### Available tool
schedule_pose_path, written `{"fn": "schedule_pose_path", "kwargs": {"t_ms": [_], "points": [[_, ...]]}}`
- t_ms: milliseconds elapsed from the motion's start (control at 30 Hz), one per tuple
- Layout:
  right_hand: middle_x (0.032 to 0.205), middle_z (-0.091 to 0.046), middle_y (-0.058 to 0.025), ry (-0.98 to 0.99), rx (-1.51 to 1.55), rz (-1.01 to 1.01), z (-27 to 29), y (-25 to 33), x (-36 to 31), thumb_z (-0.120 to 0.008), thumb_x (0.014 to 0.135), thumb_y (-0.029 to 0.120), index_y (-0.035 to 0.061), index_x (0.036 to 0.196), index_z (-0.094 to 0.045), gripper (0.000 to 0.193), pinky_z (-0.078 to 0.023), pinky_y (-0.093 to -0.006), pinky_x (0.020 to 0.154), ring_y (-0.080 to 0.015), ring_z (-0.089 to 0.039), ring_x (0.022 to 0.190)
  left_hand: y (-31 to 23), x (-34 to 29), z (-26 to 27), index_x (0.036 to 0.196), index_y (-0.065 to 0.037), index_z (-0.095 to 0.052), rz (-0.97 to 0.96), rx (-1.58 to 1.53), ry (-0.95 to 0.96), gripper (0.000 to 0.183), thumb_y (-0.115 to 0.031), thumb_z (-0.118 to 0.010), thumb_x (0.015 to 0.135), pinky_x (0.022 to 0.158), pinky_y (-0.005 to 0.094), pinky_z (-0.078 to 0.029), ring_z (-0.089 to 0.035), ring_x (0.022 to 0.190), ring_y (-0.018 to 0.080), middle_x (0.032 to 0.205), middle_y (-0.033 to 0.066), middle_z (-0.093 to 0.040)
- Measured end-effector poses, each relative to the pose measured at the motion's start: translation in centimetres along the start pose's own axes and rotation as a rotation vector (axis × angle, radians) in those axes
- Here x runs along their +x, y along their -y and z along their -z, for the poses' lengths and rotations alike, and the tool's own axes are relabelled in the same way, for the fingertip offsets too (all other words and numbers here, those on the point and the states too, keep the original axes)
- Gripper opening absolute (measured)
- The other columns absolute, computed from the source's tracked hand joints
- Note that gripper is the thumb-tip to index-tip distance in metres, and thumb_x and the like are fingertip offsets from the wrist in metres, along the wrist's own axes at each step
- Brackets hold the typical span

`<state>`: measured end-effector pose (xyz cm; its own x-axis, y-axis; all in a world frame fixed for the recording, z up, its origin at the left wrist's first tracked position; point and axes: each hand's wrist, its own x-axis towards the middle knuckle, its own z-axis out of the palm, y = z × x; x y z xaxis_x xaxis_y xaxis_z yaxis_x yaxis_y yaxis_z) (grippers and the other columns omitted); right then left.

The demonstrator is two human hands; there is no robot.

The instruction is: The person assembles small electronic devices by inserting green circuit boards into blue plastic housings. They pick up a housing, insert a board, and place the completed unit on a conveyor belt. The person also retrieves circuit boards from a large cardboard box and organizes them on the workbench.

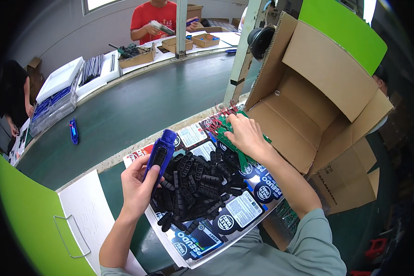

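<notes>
Centre-left: left hand (137, 186) pinching long blue plastic casing (168, 139). Centre: right hand (247, 133) curled over green red-wired circuit boards (238, 149), grip unclear; black oblong pads (195, 179) heaped below.

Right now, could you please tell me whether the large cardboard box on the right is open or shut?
The large cardboard box is open: its flaps are spread, and its inner walls show.

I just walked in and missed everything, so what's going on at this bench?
A person's left hand holds a blue casing with a black part on it. The right hand is at some green circuit boards with red wires. Loose black pieces lie heaped on a printed surface nearby, and an open cardboard box sits to the right.
</notes>
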<state>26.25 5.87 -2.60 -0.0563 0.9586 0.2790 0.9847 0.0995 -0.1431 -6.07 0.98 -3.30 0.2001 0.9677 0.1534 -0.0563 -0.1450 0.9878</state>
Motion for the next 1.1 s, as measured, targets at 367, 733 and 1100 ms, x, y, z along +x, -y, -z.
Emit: {"fn": "schedule_pose_path", "kwargs": {"t_ms": [367,733,1100], "points": [[0.087,-0.064,-0.0045,-0.115,0.836,-0.013,6.0,1.5,-0.6,-0.068,0.091,0.003,-0.0025,0.11,-0.063,0.021,-0.052,-0.0265,0.07,-0.0093,-0.064,0.076,0.5,-0.1,-0.4,0.128,0.004,-0.061,0.096,-0.07,0.009,0.032,-0.009,-0.064,0.099,0.062,0.0221,-0.052,-0.065,0.075,0.008,0.092,0.0045,-0.069],[0.11,-0.064,-0.0104,-0.101,1.411,0.14,6.2,11.0,-3.7,-0.065,0.092,-0.006,-0.0067,0.118,-0.058,0.027,-0.055,-0.0227,0.074,-0.0129,-0.069,0.091,0.1,-0.4,-0.5,0.142,-0.002,-0.049,0.214,-0.413,0.076,0.042,-0.026,-0.047,0.108,0.08,0.0297,-0.056,-0.067,0.094,0.0143,0.112,0.0091,-0.067],[0.104,-0.065,-0.0109,-0.136,1.348,0.241,2.3,14.9,-3.3,-0.066,0.09,-0.009,-0.0091,0.113,-0.062,0.024,-0.058,-0.0242,0.071,-0.0114,-0.069,0.087,-0.1,-0.5,-0.6,0.14,-0.003,-0.052,0.141,-0.415,0.068,0.039,-0.025,-0.047,0.108,0.079,0.0306,-0.057,-0.068,0.095,0.0154,0.112,0.0081,-0.067]]}}
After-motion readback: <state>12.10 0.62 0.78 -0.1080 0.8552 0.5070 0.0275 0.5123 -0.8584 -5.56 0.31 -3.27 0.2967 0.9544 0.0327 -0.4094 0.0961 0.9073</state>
